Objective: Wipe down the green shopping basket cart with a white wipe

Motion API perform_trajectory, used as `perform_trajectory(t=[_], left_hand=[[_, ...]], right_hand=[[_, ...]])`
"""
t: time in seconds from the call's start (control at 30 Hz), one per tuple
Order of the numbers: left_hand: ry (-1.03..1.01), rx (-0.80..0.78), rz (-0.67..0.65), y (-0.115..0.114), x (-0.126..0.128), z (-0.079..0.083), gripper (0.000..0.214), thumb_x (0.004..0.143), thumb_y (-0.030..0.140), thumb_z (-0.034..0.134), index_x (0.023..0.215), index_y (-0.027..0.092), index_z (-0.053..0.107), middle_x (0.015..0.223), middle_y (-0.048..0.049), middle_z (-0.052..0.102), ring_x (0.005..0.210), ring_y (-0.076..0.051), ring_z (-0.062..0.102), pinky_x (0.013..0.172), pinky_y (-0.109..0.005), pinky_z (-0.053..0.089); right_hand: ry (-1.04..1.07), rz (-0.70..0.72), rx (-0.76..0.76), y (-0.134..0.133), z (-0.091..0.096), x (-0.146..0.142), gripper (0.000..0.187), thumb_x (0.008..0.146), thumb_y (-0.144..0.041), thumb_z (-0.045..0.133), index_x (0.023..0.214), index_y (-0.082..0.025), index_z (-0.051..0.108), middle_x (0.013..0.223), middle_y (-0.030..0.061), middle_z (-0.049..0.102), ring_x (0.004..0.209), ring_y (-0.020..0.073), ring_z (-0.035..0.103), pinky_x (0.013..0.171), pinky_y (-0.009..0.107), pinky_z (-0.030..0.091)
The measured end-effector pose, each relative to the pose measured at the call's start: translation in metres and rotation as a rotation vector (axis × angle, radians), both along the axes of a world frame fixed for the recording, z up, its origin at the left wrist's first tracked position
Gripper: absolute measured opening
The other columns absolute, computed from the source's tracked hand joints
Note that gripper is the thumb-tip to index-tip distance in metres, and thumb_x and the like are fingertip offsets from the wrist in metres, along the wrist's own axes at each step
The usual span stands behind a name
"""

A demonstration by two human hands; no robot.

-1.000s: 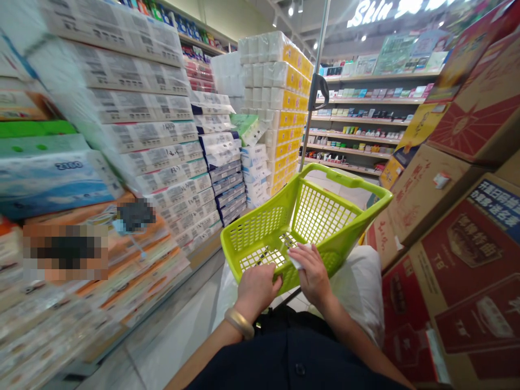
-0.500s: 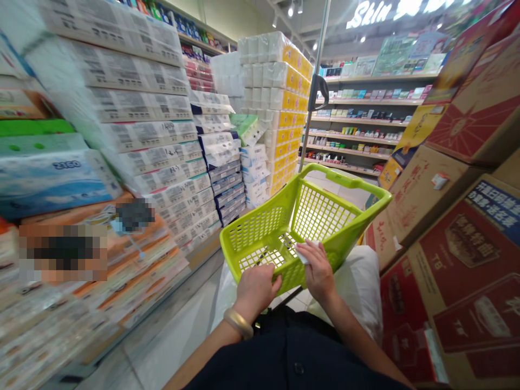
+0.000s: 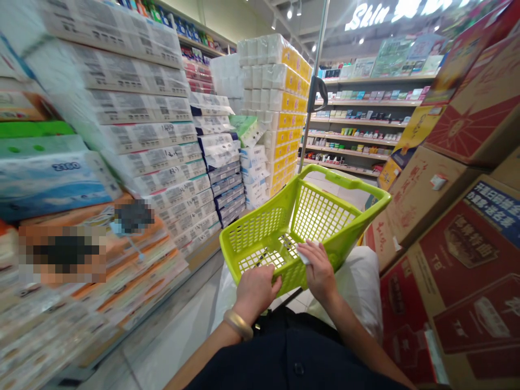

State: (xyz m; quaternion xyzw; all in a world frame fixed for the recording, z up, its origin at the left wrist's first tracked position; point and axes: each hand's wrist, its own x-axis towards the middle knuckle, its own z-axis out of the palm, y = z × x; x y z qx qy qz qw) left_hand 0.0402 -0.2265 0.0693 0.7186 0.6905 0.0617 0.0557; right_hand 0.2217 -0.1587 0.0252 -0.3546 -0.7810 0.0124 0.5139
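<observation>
A lime-green plastic shopping basket [image 3: 260, 230] with lattice walls and no goods in it sits tilted in front of my body. My left hand [image 3: 258, 287], with a gold bangle at the wrist, is closed over the basket's near rim. Against the same near side, further right, my right hand [image 3: 319, 271] presses a small white wipe [image 3: 303, 252] to the rim with its fingers. Most of the wipe is covered by those fingers. Under the basket, white wrapped bundles [image 3: 359, 281] show on both sides.
Tall stacks of wrapped paper packs [image 3: 154, 124] stand on the left, with yellow-and-white tissue packs [image 3: 284, 119] beyond. Red and brown cartons [image 3: 459, 260] crowd the right. A metal pole [image 3: 319, 49] with a dark handle rises behind the basket, before stocked shelves [image 3: 357, 119].
Almost nothing differs. My right hand and the wipe have shifted very slightly along the rim; my left hand keeps its hold and the basket stays in place.
</observation>
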Motion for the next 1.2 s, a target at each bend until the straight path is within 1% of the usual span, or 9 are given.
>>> perform_trajectory(t=[0.13, 0.27, 0.33, 0.5, 0.57, 0.8, 0.97, 1.03, 1.2], left_hand=[[-0.001, -0.002, 0.004, 0.0, 0.001, 0.0, 0.03, 0.092, 0.041, 0.043, 0.093, 0.021, 0.065, 0.095, -0.008, 0.073, 0.09, -0.025, 0.069, 0.075, -0.034, 0.047], [-0.011, -0.008, 0.0, -0.001, 0.0, 0.003, 0.028, 0.091, 0.039, 0.044, 0.098, 0.022, 0.065, 0.098, -0.0086, 0.073, 0.091, -0.025, 0.068, 0.076, -0.034, 0.047], [-0.012, -0.011, 0.002, -0.001, 0.0, 0.003, 0.028, 0.091, 0.039, 0.045, 0.098, 0.022, 0.065, 0.098, -0.0085, 0.074, 0.091, -0.025, 0.068, 0.076, -0.034, 0.047], [-0.004, -0.008, 0.003, -0.001, 0.001, 0.002, 0.03, 0.092, 0.041, 0.042, 0.094, 0.021, 0.065, 0.095, -0.0085, 0.073, 0.091, -0.024, 0.068, 0.076, -0.034, 0.047], [-0.005, -0.01, 0.007, -0.001, 0.001, 0.002, 0.03, 0.092, 0.041, 0.042, 0.094, 0.021, 0.065, 0.094, -0.0082, 0.073, 0.09, -0.024, 0.068, 0.076, -0.034, 0.047], [-0.015, -0.008, 0.005, -0.002, 0.0, 0.003, 0.027, 0.091, 0.039, 0.046, 0.097, 0.022, 0.065, 0.098, -0.0084, 0.073, 0.092, -0.024, 0.068, 0.077, -0.034, 0.047], [-0.008, -0.016, 0.011, -0.001, 0.001, 0.003, 0.029, 0.093, 0.041, 0.043, 0.093, 0.021, 0.064, 0.094, -0.0084, 0.073, 0.09, -0.024, 0.068, 0.076, -0.033, 0.046], [-0.006, -0.011, 0.012, -0.001, 0.001, 0.002, 0.029, 0.092, 0.041, 0.043, 0.093, 0.021, 0.064, 0.094, -0.0083, 0.073, 0.089, -0.024, 0.069, 0.075, -0.033, 0.047], [-0.006, 0.008, 0.001, -0.001, 0.0, 0.002, 0.027, 0.091, 0.04, 0.045, 0.093, 0.022, 0.065, 0.095, -0.0076, 0.074, 0.089, -0.025, 0.069, 0.075, -0.034, 0.047]], right_hand=[[0.069, -0.085, -0.003, 0.001, -0.001, 0.002, 0.041, 0.087, -0.008, 0.043, 0.113, -0.025, 0.069, 0.115, 0.0054, 0.073, 0.121, 0.0253, 0.061, 0.115, 0.053, 0.035], [-0.077, 0.151, 0.0, -0.021, -0.003, -0.021, 0.049, 0.083, -0.003, 0.042, 0.12, -0.025, 0.066, 0.12, 0.0038, 0.071, 0.124, 0.0207, 0.059, 0.115, 0.048, 0.037], [-0.117, 0.198, -0.008, -0.022, -0.002, -0.022, 0.05, 0.082, -0.002, 0.042, 0.121, -0.025, 0.066, 0.121, 0.0037, 0.07, 0.125, 0.0193, 0.059, 0.114, 0.046, 0.038], [0.053, -0.064, 0.006, 0.005, 0.001, 0.006, 0.041, 0.085, -0.007, 0.043, 0.112, -0.023, 0.071, 0.115, 0.0065, 0.073, 0.121, 0.024, 0.061, 0.115, 0.053, 0.035], [0.089, -0.101, -0.004, 0.006, 0.0, 0.008, 0.04, 0.085, -0.008, 0.044, 0.111, -0.023, 0.071, 0.114, 0.0067, 0.073, 0.121, 0.0253, 0.061, 0.115, 0.055, 0.034], [-0.093, 0.172, -0.012, -0.02, -0.003, -0.018, 0.053, 0.079, -0.002, 0.043, 0.121, -0.026, 0.066, 0.122, 0.0033, 0.07, 0.126, 0.0198, 0.058, 0.114, 0.046, 0.038], [0.046, -0.075, -0.021, 0.005, 0.0, 0.009, 0.043, 0.083, -0.007, 0.043, 0.112, -0.024, 0.071, 0.114, 0.0054, 0.073, 0.122, 0.0236, 0.061, 0.116, 0.053, 0.033], [0.068, -0.103, -0.02, 0.006, -0.001, 0.01, 0.042, 0.085, -0.007, 0.043, 0.11, -0.023, 0.071, 0.114, 0.0058, 0.073, 0.122, 0.024, 0.061, 0.116, 0.054, 0.033], [-0.06, 0.127, -0.01, -0.017, -0.004, -0.014, 0.051, 0.08, -0.002, 0.043, 0.118, -0.025, 0.067, 0.12, 0.0039, 0.071, 0.125, 0.0205, 0.058, 0.115, 0.048, 0.037]])
